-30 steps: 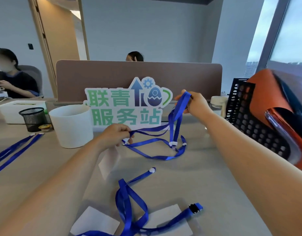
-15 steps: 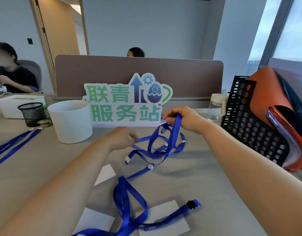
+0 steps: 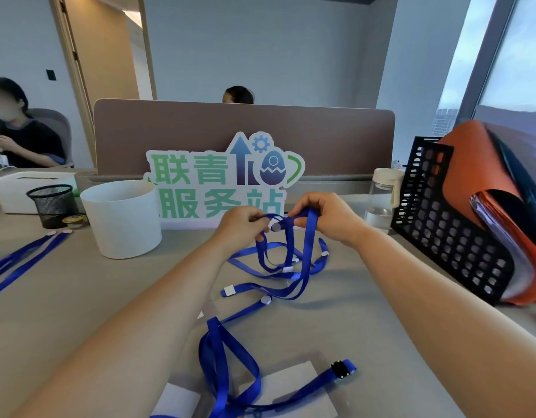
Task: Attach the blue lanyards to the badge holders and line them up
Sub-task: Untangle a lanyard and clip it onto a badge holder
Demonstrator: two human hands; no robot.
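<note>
I hold one blue lanyard [image 3: 307,251] just over the table [image 3: 366,312].

My left hand [image 3: 241,226] pinches the strap with curled fingers; my right hand [image 3: 330,217], at its 3 o'clock, has fingers curled round the same strap; loops hang down onto the table; at 6 o'clock, badge holders [image 3: 293,378] lie under another lanyard [image 3: 213,333].

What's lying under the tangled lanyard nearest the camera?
The near lanyard crosses two flat badge holders: the right badge holder and the left badge holder. The strap hides whether either is attached.
</note>
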